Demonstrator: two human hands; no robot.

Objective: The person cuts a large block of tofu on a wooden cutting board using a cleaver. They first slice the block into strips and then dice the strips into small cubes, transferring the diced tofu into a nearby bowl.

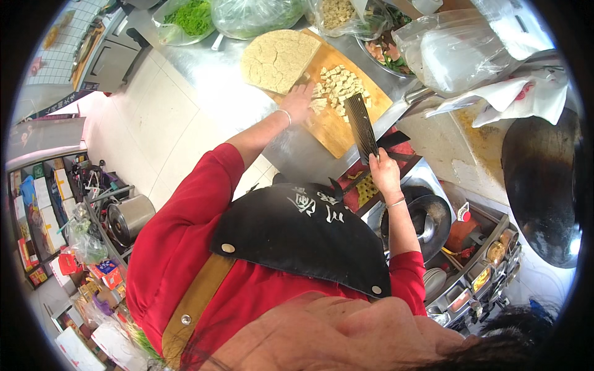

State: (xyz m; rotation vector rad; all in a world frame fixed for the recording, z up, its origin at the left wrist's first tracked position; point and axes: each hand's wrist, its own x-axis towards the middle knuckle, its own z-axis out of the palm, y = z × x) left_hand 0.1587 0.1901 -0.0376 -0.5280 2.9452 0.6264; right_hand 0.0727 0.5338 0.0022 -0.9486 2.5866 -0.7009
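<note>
A large round slab of pale, cracked food, perhaps tofu or bread, (278, 58) overhangs the left part of a wooden cutting board (338, 139). Small cut cubes of the same pale colour (342, 86) are heaped on the board's right part. My left hand (300, 102) rests on the board between slab and cubes, fingers at the slab's cut edge and some small pieces; whether it grips any is unclear. My right hand (384, 171) is closed on the handle of a wide-bladed cleaver (361, 120), whose blade reaches over the board's right edge beside the heap.
Plastic bags of leafy greens (189, 18) and of cubes (336, 16) line the far side of the steel counter (209, 97). A metal bowl of vegetable scraps (387, 58) sits beyond the board. Woks (429, 227) and condiment trays (481, 278) are at the right.
</note>
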